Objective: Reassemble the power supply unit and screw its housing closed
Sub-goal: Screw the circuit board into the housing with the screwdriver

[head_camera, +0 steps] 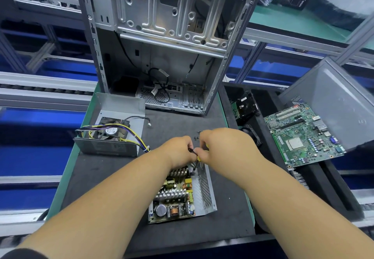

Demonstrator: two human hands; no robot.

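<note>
The open power supply base (204,194) lies on the dark mat, its circuit board (174,198) with heat sinks and coils exposed. My left hand (178,151) pinches a black wire above the board's far end. My right hand (220,145) grips a yellow-handled screwdriver (199,158) right beside it, tip pointing down into the unit. The housing cover (113,129) with its fan (111,131) and a bundle of coloured cables sits apart at the left. Several small black screws (197,135) lie on the mat just beyond my hands.
An empty computer case (162,46) stands upright at the back of the mat. To the right, a motherboard (303,135) leans in a black tray next to a hard drive (245,104) and a grey panel (334,100).
</note>
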